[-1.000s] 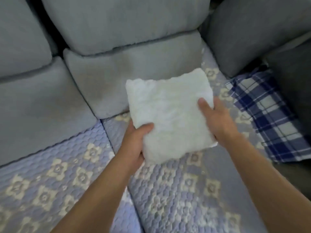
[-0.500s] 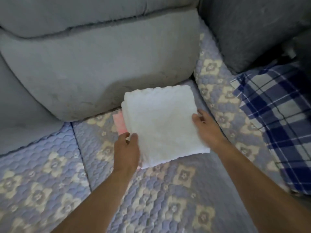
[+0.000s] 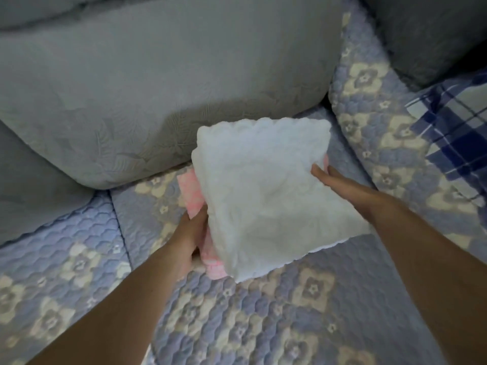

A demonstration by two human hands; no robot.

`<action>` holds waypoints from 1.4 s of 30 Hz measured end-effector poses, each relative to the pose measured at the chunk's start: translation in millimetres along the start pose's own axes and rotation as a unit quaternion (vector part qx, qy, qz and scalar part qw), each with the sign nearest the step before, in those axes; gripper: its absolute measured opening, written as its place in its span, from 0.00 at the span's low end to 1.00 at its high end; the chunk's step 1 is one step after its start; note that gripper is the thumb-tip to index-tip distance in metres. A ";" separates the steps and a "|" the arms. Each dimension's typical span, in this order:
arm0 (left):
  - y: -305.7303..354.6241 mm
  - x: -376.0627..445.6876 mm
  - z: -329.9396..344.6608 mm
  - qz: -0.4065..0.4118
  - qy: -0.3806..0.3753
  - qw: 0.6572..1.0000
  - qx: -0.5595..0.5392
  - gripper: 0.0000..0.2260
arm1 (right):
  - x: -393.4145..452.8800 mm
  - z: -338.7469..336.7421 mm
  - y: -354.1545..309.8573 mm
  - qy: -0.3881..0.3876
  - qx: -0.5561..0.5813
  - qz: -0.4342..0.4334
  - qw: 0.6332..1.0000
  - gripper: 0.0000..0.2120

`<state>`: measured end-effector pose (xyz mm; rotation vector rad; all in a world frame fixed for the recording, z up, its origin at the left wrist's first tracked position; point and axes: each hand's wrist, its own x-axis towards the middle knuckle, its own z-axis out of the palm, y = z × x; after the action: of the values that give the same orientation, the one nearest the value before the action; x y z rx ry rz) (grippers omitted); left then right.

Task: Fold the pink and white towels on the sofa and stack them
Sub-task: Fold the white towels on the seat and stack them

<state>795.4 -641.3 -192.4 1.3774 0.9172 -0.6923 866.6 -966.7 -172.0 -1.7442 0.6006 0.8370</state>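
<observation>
Left hand [image 3: 193, 233] & right hand [image 3: 336, 180]: we grip the towel stack from both sides, L at about 8 o'clock of the stack w/ fingers tucked under the white edge against the pink layer, R at about 3 o'clock w/ fingertips curled onto the white top; how far R fingers reach underneath, can't tell. Now big to small. Grey back cushion [image 3: 158, 96] fills the frame from 9 to 12 o'clock, w/ a second, darker grey cushion [image 3: 427, 30] at 1 o'clock. Quilted blue seat cover [image 3: 263, 325] w/ pale flower print runs from 7 round to 4 o'clock, under our forearms and the towels. Blue-and-white plaid cloth [image 3: 453, 133] lies at 3 o'clock, well apart from the stack. White towel [image 3: 266, 198], folded to a rough square, sits mid-frame on top. Pink towel [image 3: 191, 192] lies beneath it, showing only as a strip at 9 o'clock, a corner at 7 o'clock and a sliver by R fingertips.
</observation>
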 end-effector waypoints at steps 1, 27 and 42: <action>-1.3 2.7 -1.6 0.008 -0.010 1.000 -0.011 0.27 | -0.1 -0.2 -1.8 -0.001 0.003 -0.001 1.000 0.35; -149.8 -377.9 -468.6 0.160 0.048 0.979 -0.115 0.26 | -333.1 463.4 -51.2 -0.129 -0.044 -0.084 0.987 0.49; -336.2 -591.2 -923.6 0.160 0.261 0.918 -0.252 0.41 | -609.7 959.0 -53.0 -0.200 -0.160 -0.149 0.955 0.51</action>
<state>86.4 179.0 181.8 1.2098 1.1502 0.1818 287.4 -41.6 148.6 -1.8208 -0.0738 1.0736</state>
